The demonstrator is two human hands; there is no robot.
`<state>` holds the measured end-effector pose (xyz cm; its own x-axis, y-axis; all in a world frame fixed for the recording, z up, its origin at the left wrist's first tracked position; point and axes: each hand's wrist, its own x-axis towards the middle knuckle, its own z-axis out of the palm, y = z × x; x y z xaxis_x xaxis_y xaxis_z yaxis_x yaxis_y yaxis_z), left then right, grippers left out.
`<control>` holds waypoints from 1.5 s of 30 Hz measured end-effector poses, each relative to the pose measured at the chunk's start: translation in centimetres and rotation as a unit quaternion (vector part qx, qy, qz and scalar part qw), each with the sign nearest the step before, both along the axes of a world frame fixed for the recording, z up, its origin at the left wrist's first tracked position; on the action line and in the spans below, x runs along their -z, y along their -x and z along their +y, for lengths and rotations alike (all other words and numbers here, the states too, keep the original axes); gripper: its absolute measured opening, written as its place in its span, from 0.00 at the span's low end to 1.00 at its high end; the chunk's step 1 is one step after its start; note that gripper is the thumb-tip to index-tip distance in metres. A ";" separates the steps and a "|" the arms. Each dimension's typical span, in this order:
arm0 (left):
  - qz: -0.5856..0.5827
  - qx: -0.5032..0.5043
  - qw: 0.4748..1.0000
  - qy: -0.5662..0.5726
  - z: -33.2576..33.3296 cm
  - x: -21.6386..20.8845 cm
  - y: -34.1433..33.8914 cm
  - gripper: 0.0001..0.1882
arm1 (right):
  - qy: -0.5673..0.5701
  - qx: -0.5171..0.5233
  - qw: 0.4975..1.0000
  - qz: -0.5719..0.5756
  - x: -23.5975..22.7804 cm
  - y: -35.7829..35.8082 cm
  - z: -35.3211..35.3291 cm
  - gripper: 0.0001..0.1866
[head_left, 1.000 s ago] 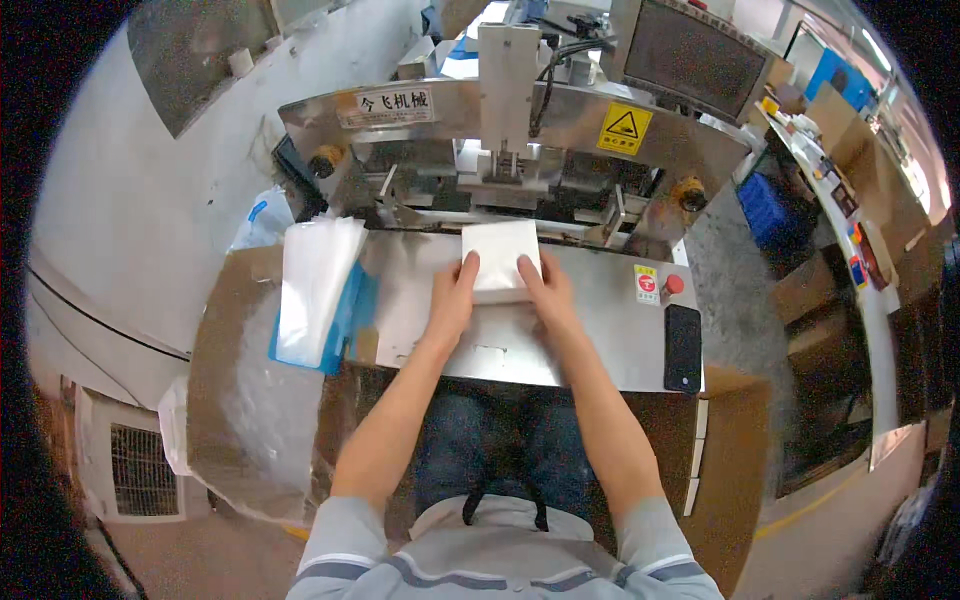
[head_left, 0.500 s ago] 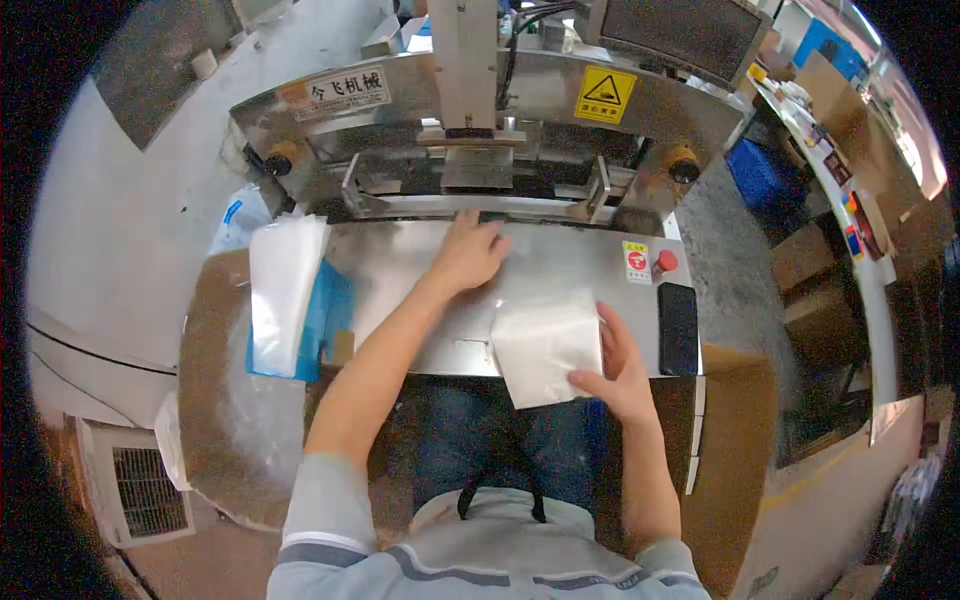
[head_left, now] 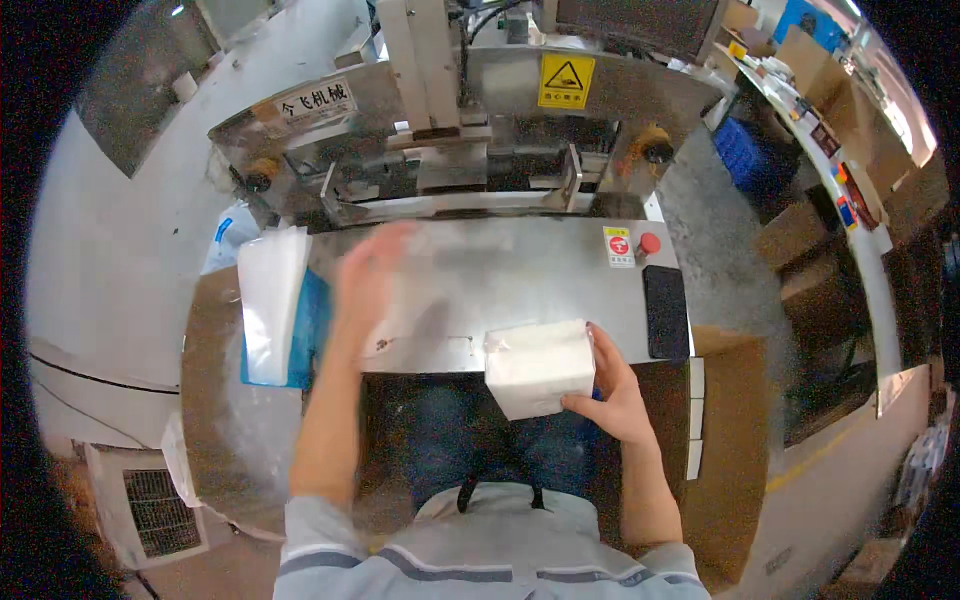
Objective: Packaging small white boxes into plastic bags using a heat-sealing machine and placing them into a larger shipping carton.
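A white block-shaped pack in clear film (head_left: 540, 370) rests in my right hand (head_left: 617, 398), gripped at its right end with the thumb on the near side. It hangs over the near edge of the steel worktable (head_left: 540, 270). My left hand (head_left: 372, 270) is smeared by motion above the left part of the table, apart from the pack; its fingers cannot be made out clearly. Left of that forearm, a stack of clear plastic bags (head_left: 270, 300) lies on a blue holder (head_left: 312, 325).
Across the table's far side stands a machine with a metal press head (head_left: 450, 168) and upright brackets. To the right are a red button (head_left: 649, 244) and a black phone (head_left: 666, 312). An open cardboard box (head_left: 735, 440) stands below on the right.
My left hand has moved from beside the press head back to the left. The pack, still in my right hand, has tilted and come slightly nearer to me. The whole view has shifted a little.
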<state>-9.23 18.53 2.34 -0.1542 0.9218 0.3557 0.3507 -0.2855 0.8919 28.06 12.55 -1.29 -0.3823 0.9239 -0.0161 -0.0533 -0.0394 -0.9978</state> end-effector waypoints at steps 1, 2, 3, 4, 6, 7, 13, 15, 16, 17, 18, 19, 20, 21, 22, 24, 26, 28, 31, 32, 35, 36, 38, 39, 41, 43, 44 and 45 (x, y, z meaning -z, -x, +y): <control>-0.040 -0.138 0.989 0.015 -3.1 0.3 2.9 0.20 | 0.007 0.004 1.000 0.002 0.3 -0.2 -0.1 0.55; 0.075 -0.197 0.977 0.013 -6.4 -2.2 6.3 0.22 | 0.002 0.010 1.000 0.002 0.4 -0.5 0.0 0.55; 0.113 -0.313 0.942 0.026 -10.7 -1.6 12.7 0.24 | -0.001 0.002 1.000 0.006 0.2 -0.3 0.0 0.55; 0.154 -0.429 0.889 0.038 -16.0 -1.1 18.8 0.27 | -0.007 -0.006 1.000 0.002 0.0 0.5 0.1 0.55; 0.281 -0.658 0.698 0.025 -24.1 -0.1 21.7 0.27 | -0.028 0.006 0.999 -0.037 -0.6 1.6 0.0 0.54; 0.287 -0.685 0.667 -0.052 -26.5 -0.7 20.9 0.27 | -0.055 0.001 0.997 -0.061 -1.4 2.4 -0.2 0.53; -0.387 -0.027 0.900 0.201 -23.4 0.3 -2.3 0.28 | -0.378 -0.037 0.908 -0.175 -4.4 5.8 -2.4 0.34; -0.552 0.014 0.787 0.275 -21.9 2.4 -6.8 0.35 | -0.492 -0.100 0.831 -0.238 -5.2 6.8 -4.7 0.31; -0.595 0.049 0.753 0.275 -19.7 3.4 -8.6 0.39 | -0.518 -0.140 0.807 -0.247 -4.7 7.2 -5.2 0.26; -0.573 0.043 0.770 0.279 -18.6 2.8 -9.6 0.38 | -0.533 -0.152 0.792 -0.255 -4.5 6.9 -6.8 0.25; -0.547 0.039 0.788 0.279 -17.7 2.1 -10.2 0.37 | -0.552 -0.162 0.775 -0.261 -4.4 6.4 -8.2 0.25; -0.559 0.075 0.769 0.303 -17.2 2.5 -10.1 0.36 | -0.557 -0.149 0.779 -0.246 -4.8 5.5 -9.0 0.24; -0.555 0.089 0.768 0.306 -16.6 2.5 -10.4 0.36 | -0.558 -0.138 0.778 -0.255 -4.6 4.3 -9.2 0.24; -0.502 0.112 0.807 0.291 -16.0 2.4 -10.8 0.37 | -0.489 -0.106 0.843 -0.196 -4.2 2.7 -9.4 0.23; -0.447 0.138 0.840 0.275 -15.5 2.3 -11.3 0.39 | -0.414 -0.068 0.898 -0.134 -3.7 1.3 -9.7 0.22; -0.448 0.180 0.819 0.311 -13.7 0.6 -13.5 0.44 | -0.208 0.191 0.954 -0.104 -2.9 -1.1 -10.8 0.23; -0.411 0.208 0.842 0.280 -12.8 0.4 -16.3 0.48 | 0.029 0.202 0.976 0.078 -1.5 -2.7 -10.3 0.33; -0.327 0.263 0.861 0.288 -12.1 1.7 -18.4 0.52 | 0.193 0.133 0.953 0.194 1.1 -3.8 -10.2 0.35; -0.261 0.284 0.879 0.282 -11.7 1.8 -21.2 0.53 | 0.188 0.152 0.965 0.104 -0.3 -5.1 -10.4 0.35; -0.229 0.289 0.884 0.289 -11.5 1.1 -22.1 0.53 | 0.191 0.173 0.958 0.128 -0.3 -6.9 -10.5 0.36; -0.211 0.272 0.898 0.276 -11.0 2.2 -21.2 0.45 | 0.136 0.345 0.929 0.021 -1.0 -14.9 -12.0 0.33; -0.203 0.241 0.907 0.278 -11.1 2.2 -20.5 0.41 | 0.106 0.412 0.905 -0.006 -1.4 -17.7 -13.0 0.29; -0.226 0.204 0.906 0.294 -11.2 3.2 -17.8 0.38 | 0.045 0.499 0.864 -0.048 1.5 -24.0 -15.1 0.27; -0.237 0.166 0.906 0.309 -11.7 2.9 -17.1 0.37 | 0.081 0.528 0.844 -0.052 3.9 -27.0 -16.8 0.28; -0.252 0.146 0.901 0.320 -11.9 4.1 -15.3 0.36 | 0.140 0.575 0.800 -0.096 12.1 -32.4 -20.5 0.30; -0.264 0.114 0.895 0.342 -12.7 5.4 -13.9 0.34 | 0.325 0.578 0.743 -0.091 19.9 -35.9 -25.7 0.33; -0.263 0.109 0.895 0.344 -13.2 5.8 -13.6 0.34 | 0.338 0.591 0.733 0.007 23.2 -35.4 -27.9 0.35; -0.250 0.098 0.898 0.350 -13.7 5.8 -13.1 0.33 | 0.398 0.556 0.727 0.065 24.0 -33.5 -28.7 0.35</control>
<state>3.89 4.81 -3.50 0.0557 0.9196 -0.3890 -0.1386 0.3930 0.9091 61.59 -16.11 -25.25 0.5475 0.3802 -0.7455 -0.5853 -0.4628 -0.6658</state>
